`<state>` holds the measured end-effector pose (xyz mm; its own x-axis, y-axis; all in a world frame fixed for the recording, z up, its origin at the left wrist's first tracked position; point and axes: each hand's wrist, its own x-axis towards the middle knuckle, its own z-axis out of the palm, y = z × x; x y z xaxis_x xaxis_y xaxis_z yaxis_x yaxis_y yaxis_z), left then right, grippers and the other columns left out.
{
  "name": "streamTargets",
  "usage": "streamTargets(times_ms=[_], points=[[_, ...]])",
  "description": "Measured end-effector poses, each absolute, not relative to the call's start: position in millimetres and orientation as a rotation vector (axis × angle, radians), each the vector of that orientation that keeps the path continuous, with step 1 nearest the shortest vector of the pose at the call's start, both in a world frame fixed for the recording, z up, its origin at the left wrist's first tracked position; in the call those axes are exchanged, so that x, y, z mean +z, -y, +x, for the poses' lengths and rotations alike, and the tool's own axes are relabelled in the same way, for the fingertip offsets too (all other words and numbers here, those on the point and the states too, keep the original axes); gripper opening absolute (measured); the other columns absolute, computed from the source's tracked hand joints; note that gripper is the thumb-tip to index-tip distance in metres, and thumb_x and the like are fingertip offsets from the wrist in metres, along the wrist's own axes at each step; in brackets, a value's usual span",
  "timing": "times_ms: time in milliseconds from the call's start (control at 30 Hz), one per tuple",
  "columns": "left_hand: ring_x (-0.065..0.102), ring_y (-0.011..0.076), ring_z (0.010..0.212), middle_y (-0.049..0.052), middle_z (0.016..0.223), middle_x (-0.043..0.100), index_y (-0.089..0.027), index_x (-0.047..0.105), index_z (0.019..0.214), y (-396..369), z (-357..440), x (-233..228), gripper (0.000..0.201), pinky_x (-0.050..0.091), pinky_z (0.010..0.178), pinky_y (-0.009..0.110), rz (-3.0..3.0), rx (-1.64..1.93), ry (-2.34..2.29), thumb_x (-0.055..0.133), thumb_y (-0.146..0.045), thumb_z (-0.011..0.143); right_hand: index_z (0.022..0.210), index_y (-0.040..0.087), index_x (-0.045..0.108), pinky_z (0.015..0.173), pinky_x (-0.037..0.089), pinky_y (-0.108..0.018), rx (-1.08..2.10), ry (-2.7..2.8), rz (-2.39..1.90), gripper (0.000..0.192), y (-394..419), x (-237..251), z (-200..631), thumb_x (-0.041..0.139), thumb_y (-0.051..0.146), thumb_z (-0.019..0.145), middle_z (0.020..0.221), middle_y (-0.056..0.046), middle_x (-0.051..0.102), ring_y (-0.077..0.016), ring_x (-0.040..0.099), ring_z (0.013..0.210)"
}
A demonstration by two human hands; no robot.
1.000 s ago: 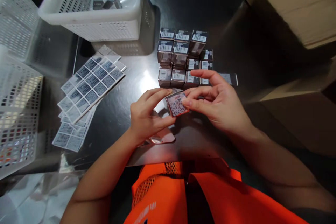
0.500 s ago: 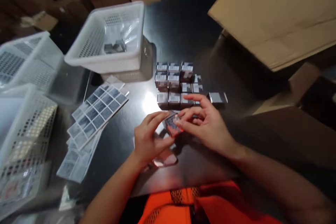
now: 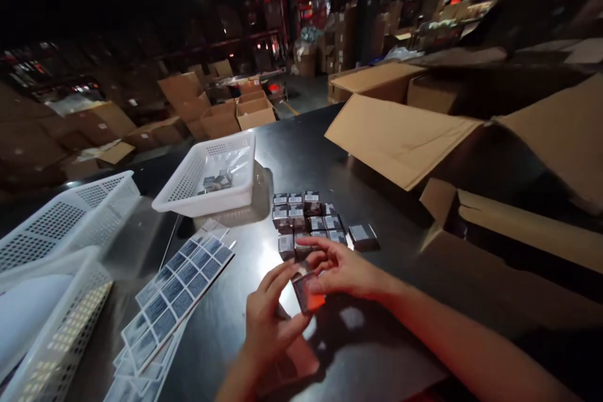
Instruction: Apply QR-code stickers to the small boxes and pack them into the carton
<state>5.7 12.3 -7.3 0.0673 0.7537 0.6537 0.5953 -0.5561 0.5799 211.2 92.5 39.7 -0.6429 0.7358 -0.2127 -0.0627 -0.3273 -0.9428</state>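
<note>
Across the dark, glossy tabletop [image 3: 330,157] on my right sprawls a big open brown cardboard carton [image 3: 400,135] with its flaps spread wide. On my left sit two empty white perforated plastic baskets [image 3: 51,232], and a third white perforated plastic basket [image 3: 207,185] stands further back, with a clear bag and a few small dark boxes inside. Between those baskets and my hands lie fanned white sheets of square grey printed labels [image 3: 181,282]. Just beyond my fingers stands a tight block of small dark barcoded boxes [image 3: 304,223], with one more small dark box [image 3: 362,235] lying just beside it on the right.

Both hands meet above the tabletop, near its front edge. My left hand [image 3: 271,326] and my right hand [image 3: 342,270] share one small box with a reddish patterned face [image 3: 308,292]: each grip is closed on it, left thumb and fingers pinching its near-left side, right fingertips pressing its top and right edge. It is tilted, clear of the surface, near the block of boxes.
</note>
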Motion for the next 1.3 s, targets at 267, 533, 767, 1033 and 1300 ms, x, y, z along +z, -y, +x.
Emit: streamTargets(times_ms=[267,533,767,1033,1300], points=[[0.033,0.0046,0.047,0.004,0.085,0.074,-0.016,0.074,0.111,-20,10,3,0.056,0.027,0.048,0.022,1.430,1.166,-1.513,0.083,-0.050,0.067,0.128,0.025,0.068,0.105,0.054,-0.043,1.836,1.378,-0.720,0.076,-87,30,203,0.098,0.040,0.060,0.128,-0.008,0.070,-0.0274,0.062,0.130],[0.047,0.0096,0.054,0.000,0.076,0.070,-0.017,0.069,0.090,-21,18,14,0.037,0.033,0.052,0.022,1.406,1.189,-1.453,0.080,-0.037,0.060,0.112,0.022,0.076,0.095,0.056,-0.039,1.725,1.487,-0.779,0.069,-89,22,198,0.099,0.043,0.051,0.102,-0.003,0.075,-0.0236,0.071,0.101],[0.035,0.0069,0.049,-0.001,0.070,0.068,-0.018,0.067,0.082,-19,14,16,0.036,0.027,0.052,0.023,1.482,1.210,-1.436,0.077,-0.052,0.074,0.120,0.020,0.073,0.089,0.055,-0.037,1.693,1.549,-0.800,0.079,-91,24,197,0.100,0.044,0.048,0.099,-0.002,0.072,-0.0192,0.068,0.090],[0.029,0.0062,0.046,0.002,0.075,0.072,-0.017,0.075,0.105,-19,7,6,0.068,0.020,0.051,0.024,1.619,1.026,-1.297,0.077,-0.073,0.065,0.093,0.017,0.079,0.070,0.048,-0.024,1.527,1.915,-0.757,0.053,-85,55,228,0.099,0.045,0.052,0.076,0.003,0.061,-0.0125,0.056,0.075],[0.059,0.0189,0.061,0.002,0.084,0.078,-0.026,0.077,0.111,-10,0,4,0.062,0.045,0.057,0.029,1.686,0.962,-1.276,0.058,-0.077,0.081,0.106,0.015,0.074,0.075,0.058,-0.028,1.596,1.227,-0.965,0.041,-46,116,355,0.078,0.046,0.079,0.104,-0.009,0.074,-0.0184,0.070,0.090]])
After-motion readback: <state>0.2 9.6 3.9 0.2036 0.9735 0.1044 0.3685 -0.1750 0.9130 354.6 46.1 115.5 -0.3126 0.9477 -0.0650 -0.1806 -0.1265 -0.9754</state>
